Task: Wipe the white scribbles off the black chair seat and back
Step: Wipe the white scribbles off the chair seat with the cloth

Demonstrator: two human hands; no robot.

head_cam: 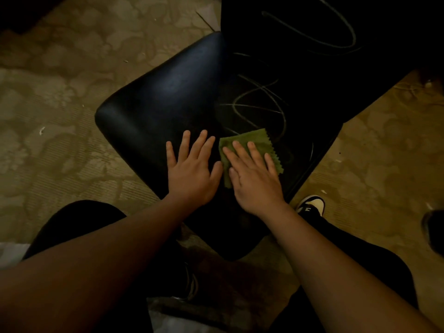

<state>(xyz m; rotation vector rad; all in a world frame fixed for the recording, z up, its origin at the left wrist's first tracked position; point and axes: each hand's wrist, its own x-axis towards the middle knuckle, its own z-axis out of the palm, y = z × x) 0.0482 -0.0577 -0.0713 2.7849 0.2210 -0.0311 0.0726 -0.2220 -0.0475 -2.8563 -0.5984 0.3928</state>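
Observation:
The black chair seat (163, 97) fills the middle of the view, with white scribbles (259, 102) looping over its right half. The chair back (300, 25) rises at the top right and carries a large white loop (336, 27). A small green cloth (249, 143) with zigzag edges lies on the seat near the front. My right hand (254, 179) presses flat on the cloth, fingers spread. My left hand (192, 171) rests flat on the bare seat just left of the cloth, fingers apart and holding nothing.
Patterned beige carpet (60, 116) surrounds the chair. My legs in dark trousers and a black-and-white shoe (311, 205) stand close to the seat's front corner. Another dark shoe (434, 231) shows at the right edge. Small white scraps dot the carpet.

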